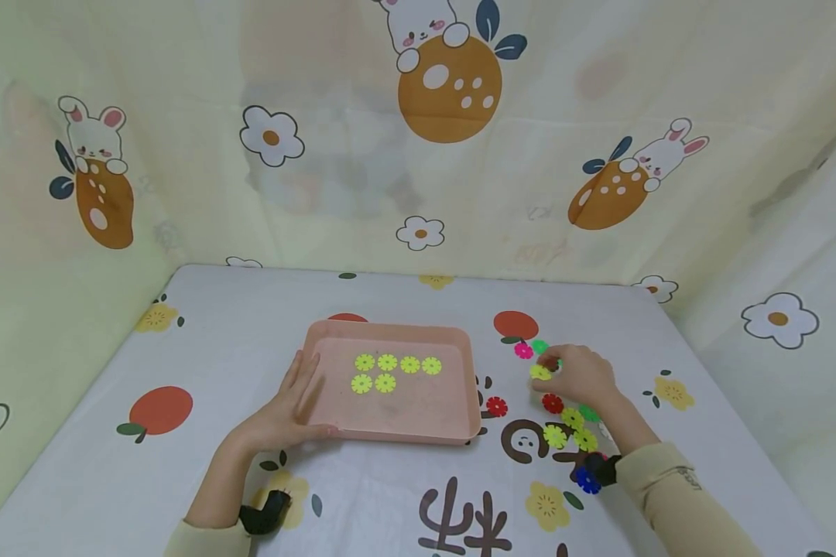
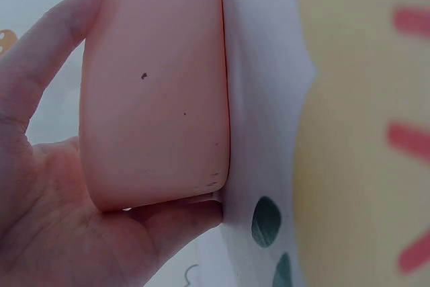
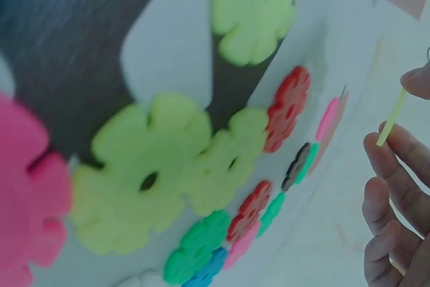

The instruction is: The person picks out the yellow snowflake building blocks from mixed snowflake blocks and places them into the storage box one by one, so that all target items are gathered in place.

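Observation:
A shallow pink tray (image 1: pixel 404 422) lies on the table, with yellow-green flower-shaped plastic pieces (image 1: pixel 386 362) inside: a longer row at the back and two in front. At the tray's near left corner rests my left hand (image 1: pixel 279 414), fingers spread straight along the left side and thumb along the front rim. The left wrist view shows the tray's wall (image 2: pixel 158 92) between thumb and fingers. My right hand (image 1: pixel 581 377), right of the tray, pinches a yellow-green flower piece (image 3: pixel 393 117) edge-on between thumb and fingertips. A brown piece (image 1: pixel 550 362) shows close behind those fingertips.
Loose flower pieces lie scattered right of the tray, including red (image 1: pixel 497 406), pink (image 1: pixel 523 350), green (image 1: pixel 589 413), blue (image 1: pixel 588 480) and several yellow-green ones (image 1: pixel 555 436). The tablecloth (image 1: pixel 216 340) has printed fruit and flowers. A patterned curtain (image 1: pixel 334 186) encloses the table.

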A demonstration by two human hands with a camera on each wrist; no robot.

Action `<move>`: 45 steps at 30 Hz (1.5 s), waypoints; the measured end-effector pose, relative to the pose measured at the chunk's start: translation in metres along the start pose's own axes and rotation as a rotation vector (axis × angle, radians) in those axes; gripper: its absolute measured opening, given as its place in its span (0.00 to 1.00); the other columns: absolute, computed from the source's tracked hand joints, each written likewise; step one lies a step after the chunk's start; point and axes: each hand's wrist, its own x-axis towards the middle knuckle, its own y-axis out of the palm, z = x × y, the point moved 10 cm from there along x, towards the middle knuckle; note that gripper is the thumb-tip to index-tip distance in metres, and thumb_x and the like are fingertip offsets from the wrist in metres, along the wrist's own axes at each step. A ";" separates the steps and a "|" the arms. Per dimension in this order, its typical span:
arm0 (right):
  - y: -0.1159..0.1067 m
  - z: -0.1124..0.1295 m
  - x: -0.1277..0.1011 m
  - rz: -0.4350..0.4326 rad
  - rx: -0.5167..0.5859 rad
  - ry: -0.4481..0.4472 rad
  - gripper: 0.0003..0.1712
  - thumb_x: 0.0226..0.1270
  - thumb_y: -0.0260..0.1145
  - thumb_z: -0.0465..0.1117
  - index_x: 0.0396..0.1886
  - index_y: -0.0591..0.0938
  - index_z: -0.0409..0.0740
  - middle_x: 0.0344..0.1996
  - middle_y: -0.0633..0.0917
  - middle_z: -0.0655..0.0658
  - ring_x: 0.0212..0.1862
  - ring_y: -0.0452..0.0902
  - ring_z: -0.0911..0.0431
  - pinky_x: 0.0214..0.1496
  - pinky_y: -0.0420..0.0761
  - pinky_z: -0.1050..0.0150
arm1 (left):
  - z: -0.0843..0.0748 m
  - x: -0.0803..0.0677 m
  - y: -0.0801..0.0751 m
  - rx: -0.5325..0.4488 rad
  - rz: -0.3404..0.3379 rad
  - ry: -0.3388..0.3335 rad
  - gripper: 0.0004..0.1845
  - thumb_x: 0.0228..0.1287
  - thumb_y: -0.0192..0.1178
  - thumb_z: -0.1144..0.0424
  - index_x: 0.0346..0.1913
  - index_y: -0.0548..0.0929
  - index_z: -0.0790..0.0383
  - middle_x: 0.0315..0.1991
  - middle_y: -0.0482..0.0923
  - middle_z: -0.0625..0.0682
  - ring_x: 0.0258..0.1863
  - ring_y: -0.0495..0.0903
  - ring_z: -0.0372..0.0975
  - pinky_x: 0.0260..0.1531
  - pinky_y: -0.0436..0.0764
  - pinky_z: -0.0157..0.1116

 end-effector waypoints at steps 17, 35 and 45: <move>-0.013 0.052 -0.009 -0.095 0.058 -0.108 0.21 0.45 0.73 0.49 0.38 0.83 0.43 0.33 0.83 0.45 0.26 0.70 0.56 0.20 0.70 0.67 | -0.001 -0.001 0.000 -0.002 0.004 -0.005 0.61 0.45 0.69 0.44 0.72 0.34 0.47 0.70 0.21 0.59 0.68 0.32 0.58 0.57 0.51 0.63; -0.009 0.098 -0.006 -0.137 0.113 -0.228 0.19 0.44 0.73 0.51 0.36 0.85 0.46 0.29 0.82 0.51 0.22 0.68 0.59 0.18 0.69 0.67 | 0.001 -0.001 0.001 -0.005 0.002 -0.014 0.61 0.45 0.69 0.45 0.72 0.34 0.47 0.71 0.21 0.59 0.69 0.31 0.57 0.57 0.50 0.63; 0.004 0.122 -0.003 -0.079 0.139 -0.230 0.21 0.45 0.74 0.51 0.39 0.85 0.46 0.29 0.82 0.52 0.23 0.68 0.59 0.19 0.70 0.68 | 0.002 0.000 0.001 -0.005 0.003 -0.016 0.61 0.45 0.69 0.44 0.72 0.34 0.44 0.70 0.21 0.58 0.68 0.32 0.58 0.57 0.51 0.63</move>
